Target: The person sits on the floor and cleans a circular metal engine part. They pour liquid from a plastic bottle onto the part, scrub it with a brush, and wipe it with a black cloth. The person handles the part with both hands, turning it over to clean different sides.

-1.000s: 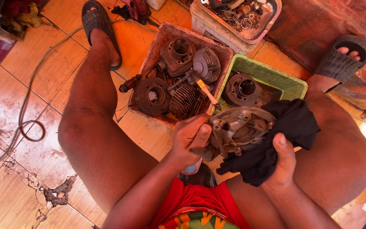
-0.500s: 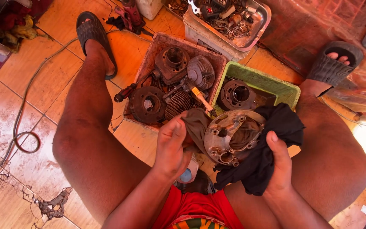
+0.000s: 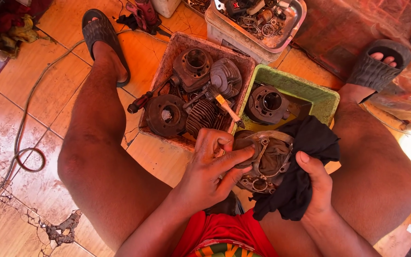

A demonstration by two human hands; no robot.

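Note:
I sit on the floor with both legs spread. A round grey metal engine cover (image 3: 268, 162) rests between my hands, above my lap. My left hand (image 3: 212, 169) presses a grey-brown rag (image 3: 248, 143) against the cover's face, with the fingers stretched over it. My right hand (image 3: 312, 183) grips a black cloth (image 3: 305, 147) that wraps the cover's right side and hangs down below it.
A reddish tray (image 3: 177, 47) between my knees holds several rusty engine parts and a brush (image 3: 227, 107). A green tub (image 3: 305, 88) holds a cylinder (image 3: 267, 102). A white tub of small parts (image 3: 258, 21) stands beyond. A cable (image 3: 22, 138) loops on the cracked tiles at left.
My left hand has slid from the cover's left edge onto its face with the rag. The view has shifted slightly; the cover has stayed in my right hand.

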